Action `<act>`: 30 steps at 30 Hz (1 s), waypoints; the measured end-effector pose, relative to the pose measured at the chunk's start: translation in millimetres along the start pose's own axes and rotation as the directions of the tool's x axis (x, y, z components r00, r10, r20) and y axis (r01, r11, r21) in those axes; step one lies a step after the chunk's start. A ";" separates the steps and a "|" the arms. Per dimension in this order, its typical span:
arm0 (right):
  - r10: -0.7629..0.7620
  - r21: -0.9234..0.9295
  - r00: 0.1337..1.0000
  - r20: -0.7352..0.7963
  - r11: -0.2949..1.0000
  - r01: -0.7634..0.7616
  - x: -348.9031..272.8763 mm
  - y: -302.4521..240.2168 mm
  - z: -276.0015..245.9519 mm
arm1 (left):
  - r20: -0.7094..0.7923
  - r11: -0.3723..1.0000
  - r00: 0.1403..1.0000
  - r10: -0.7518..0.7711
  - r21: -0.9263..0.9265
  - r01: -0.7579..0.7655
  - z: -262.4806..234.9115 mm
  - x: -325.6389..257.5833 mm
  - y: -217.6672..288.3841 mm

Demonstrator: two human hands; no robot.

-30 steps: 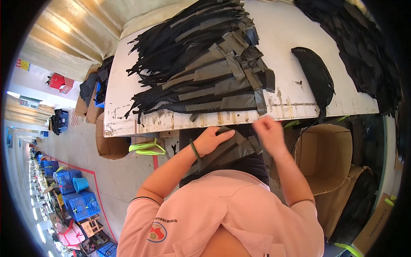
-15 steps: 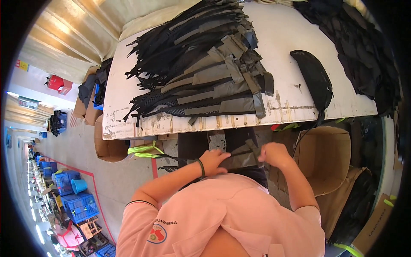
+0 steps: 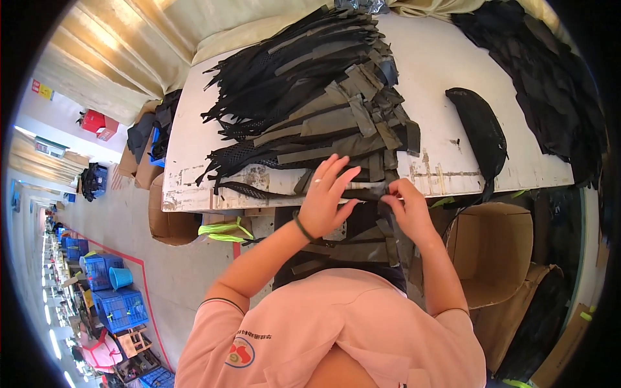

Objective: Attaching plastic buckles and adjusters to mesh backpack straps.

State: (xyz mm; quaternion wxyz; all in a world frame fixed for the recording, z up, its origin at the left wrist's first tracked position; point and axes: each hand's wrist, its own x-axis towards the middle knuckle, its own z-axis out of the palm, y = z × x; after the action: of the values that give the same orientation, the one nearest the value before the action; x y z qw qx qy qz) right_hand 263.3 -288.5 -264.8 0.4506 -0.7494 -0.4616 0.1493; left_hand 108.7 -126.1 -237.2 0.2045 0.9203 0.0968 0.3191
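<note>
At the table's front edge, my right hand (image 3: 409, 208) pinches the end of a black mesh fabric piece (image 3: 259, 192) between thumb and fingers. The piece stretches left along the edge. My left hand (image 3: 328, 199) hovers over its middle with fingers spread; whether it touches the cloth I cannot tell. Beyond both hands lies a large heap of similar black mesh pieces (image 3: 310, 110), overlapping, with their grey-black flat ends toward the right. Across my lap rests another dark fabric piece (image 3: 352, 252), partly hidden by my left forearm and shirt.
A black half-moon pouch (image 3: 479, 132) lies on the white table (image 3: 433, 84), right of the heap. More dark cloth (image 3: 543, 90) covers the far right. Below the table stand an open cardboard box (image 3: 495, 252) on the right and another box (image 3: 169, 216) on the left, near neon-yellow straps (image 3: 226, 231).
Both hands have moved up from my lap to the table's front edge. The left fingers have spread apart, and the right hand now grips a piece there. Dark fabric still lies on my lap.
</note>
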 end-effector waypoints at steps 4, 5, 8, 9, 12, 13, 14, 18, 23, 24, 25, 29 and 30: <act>-0.071 -0.186 0.970 -0.233 0.982 0.028 -12.0 -6.3 10.3 | 0.365 0.952 0.931 0.009 -0.287 0.103 31.4 4.9 -13.4; -0.138 -0.257 0.955 -0.262 0.964 0.068 -12.5 -11.1 12.3 | 0.367 0.903 0.924 -0.111 -0.350 0.247 36.0 4.6 -9.9; -0.286 -0.425 0.921 -0.265 0.892 0.155 -10.8 -34.4 17.1 | 0.427 0.791 0.876 -0.226 -0.444 0.421 40.1 5.2 -9.6; -0.301 -0.460 0.921 -0.249 0.873 0.161 -9.7 -27.1 20.2 | 0.434 0.794 0.872 -0.224 -0.437 0.422 40.3 4.8 -11.6; -0.298 -0.507 0.938 -0.174 0.844 0.175 -9.6 -11.9 21.1 | 0.448 0.774 0.862 -0.235 -0.450 0.445 38.8 1.2 -12.1; -0.297 -0.502 0.939 -0.175 0.847 0.175 -10.5 -11.3 23.4 | 0.456 0.747 0.855 -0.247 -0.473 0.468 37.1 -1.4 -12.4; -0.245 -0.487 0.960 -0.133 0.860 0.152 -11.3 -11.2 25.9 | 0.458 0.748 0.853 -0.249 -0.468 0.470 34.4 -3.1 -13.2; -0.262 -0.404 0.964 0.035 0.879 0.253 -6.0 -14.3 22.1 | 0.519 0.761 0.815 -0.256 -0.412 0.502 26.9 -6.3 -12.6; -0.352 -0.353 0.932 0.089 0.864 0.360 7.4 -17.9 13.3 | 0.543 0.794 0.811 -0.217 -0.385 0.470 23.5 -15.9 -5.3; -0.401 -0.328 0.915 0.040 0.860 0.391 9.7 -19.1 13.2 | 0.461 0.869 0.880 -0.113 -0.383 0.312 23.2 -18.7 -3.3; -0.400 -0.328 0.916 0.040 0.860 0.390 10.7 -17.8 14.3 | 0.379 0.920 0.925 0.002 -0.364 0.147 22.2 -21.1 -0.8; 0.146 0.134 0.989 0.013 0.980 -0.147 2.3 12.5 27.7 | 0.332 0.961 0.938 0.099 -0.275 -0.004 13.8 -26.8 15.7; 0.329 0.357 0.929 0.171 0.858 -0.369 0.1 15.2 31.2 | 0.333 0.962 0.938 0.097 -0.274 -0.002 14.0 -30.0 14.8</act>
State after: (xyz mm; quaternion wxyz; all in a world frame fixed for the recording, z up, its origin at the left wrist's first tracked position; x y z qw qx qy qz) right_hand 251.8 -274.2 -294.3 0.5291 -0.7092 -0.3026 0.3544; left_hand 94.8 -153.0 -257.1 0.3331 0.9276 -0.0080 0.1689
